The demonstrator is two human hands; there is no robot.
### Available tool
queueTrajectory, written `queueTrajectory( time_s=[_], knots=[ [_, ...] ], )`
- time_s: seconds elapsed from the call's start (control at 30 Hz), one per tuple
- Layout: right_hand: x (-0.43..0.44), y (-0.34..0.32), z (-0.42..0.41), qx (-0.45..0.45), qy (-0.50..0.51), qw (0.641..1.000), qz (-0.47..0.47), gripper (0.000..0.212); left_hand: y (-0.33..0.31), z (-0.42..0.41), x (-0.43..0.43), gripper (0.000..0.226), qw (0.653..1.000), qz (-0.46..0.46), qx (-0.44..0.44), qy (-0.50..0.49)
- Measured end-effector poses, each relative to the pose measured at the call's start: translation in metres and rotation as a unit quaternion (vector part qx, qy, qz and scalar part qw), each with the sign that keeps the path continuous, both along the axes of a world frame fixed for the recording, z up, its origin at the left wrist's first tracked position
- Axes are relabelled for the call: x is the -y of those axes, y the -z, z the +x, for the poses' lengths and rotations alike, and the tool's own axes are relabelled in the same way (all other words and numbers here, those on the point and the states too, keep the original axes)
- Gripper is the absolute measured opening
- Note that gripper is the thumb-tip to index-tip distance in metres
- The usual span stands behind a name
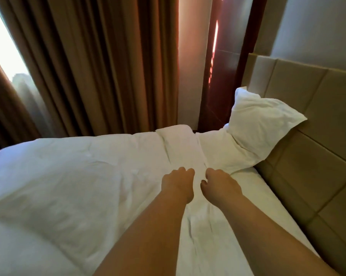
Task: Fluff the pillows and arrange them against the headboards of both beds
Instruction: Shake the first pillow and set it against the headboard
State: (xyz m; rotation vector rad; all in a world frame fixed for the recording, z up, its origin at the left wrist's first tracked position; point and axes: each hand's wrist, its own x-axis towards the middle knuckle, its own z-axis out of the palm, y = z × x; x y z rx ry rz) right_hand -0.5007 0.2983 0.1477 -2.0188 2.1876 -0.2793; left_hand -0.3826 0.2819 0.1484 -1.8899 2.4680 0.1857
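Both bare arms reach forward over the bed, and the two hands sit side by side with a narrow gap between them. The left hand [178, 183] has its fingers curled down into the white duvet [78, 172], pinching the folded top edge of the fabric. The right hand [220, 185] is curled the same way just beside it, fingers bent over the fold where the duvet meets the sheet [253, 188]; whether it truly grips the cloth or only presses on it cannot be told. Beyond the right hand and off to its right, a white pillow [261, 124] stands tilted, its upper corner leaning on the padded beige headboard [307, 156] and its lower end resting on the mattress. The pillow is near the right hand but not touching it. The headboard runs along the right side of the right forearm. To the left of the left hand the duvet spreads out, rumpled and puffy. Far ahead of both hands hang brown curtains [88, 66], with bright daylight showing at their left edge.
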Motion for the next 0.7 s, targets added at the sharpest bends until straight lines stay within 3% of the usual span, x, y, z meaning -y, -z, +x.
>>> queueTrajectory(
  time_s=[0.53, 0.7],
  knots=[
    [-0.12, 0.077, 0.24, 0.056, 0.047, 0.996, 0.054, 0.031, 0.066, 0.25, -0.109, 0.041, 0.996, 0.082, 0.046, 0.005],
    [-0.126, 0.088, 0.271, 0.06, 0.068, 0.994, 0.053, 0.03, 0.07, 0.294, -0.11, 0.039, 0.996, 0.07, 0.053, 0.001]
  ],
)
